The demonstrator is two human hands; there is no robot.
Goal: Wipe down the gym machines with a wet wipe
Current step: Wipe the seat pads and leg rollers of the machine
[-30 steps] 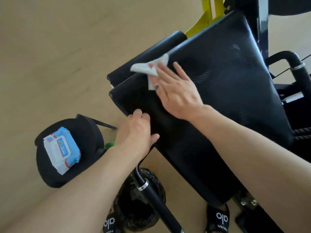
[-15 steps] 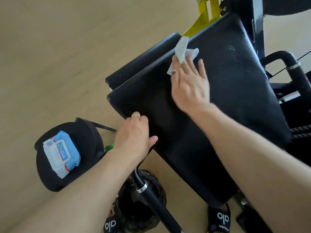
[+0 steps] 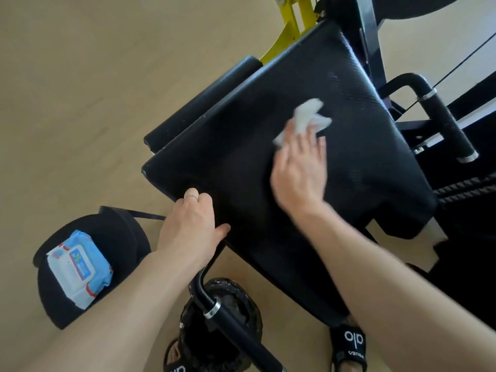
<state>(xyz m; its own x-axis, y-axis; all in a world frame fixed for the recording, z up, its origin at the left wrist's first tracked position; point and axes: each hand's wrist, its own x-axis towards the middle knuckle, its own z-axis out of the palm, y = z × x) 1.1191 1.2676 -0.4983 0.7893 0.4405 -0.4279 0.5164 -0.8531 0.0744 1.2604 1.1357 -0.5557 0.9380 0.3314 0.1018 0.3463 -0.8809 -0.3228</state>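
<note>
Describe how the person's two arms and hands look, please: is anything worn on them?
Both forearms are bare, with no sleeves, watch or gloves in view. The left hand wears a thin ring on one finger. The right hand is motion-blurred; no ring or other item can be made out on it.

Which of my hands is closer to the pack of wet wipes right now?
Left. Your left hand grips the near edge of the black pad, just right of the wipes pack. Your right hand is farther right, pressing the wet wipe mid-pad.
</note>
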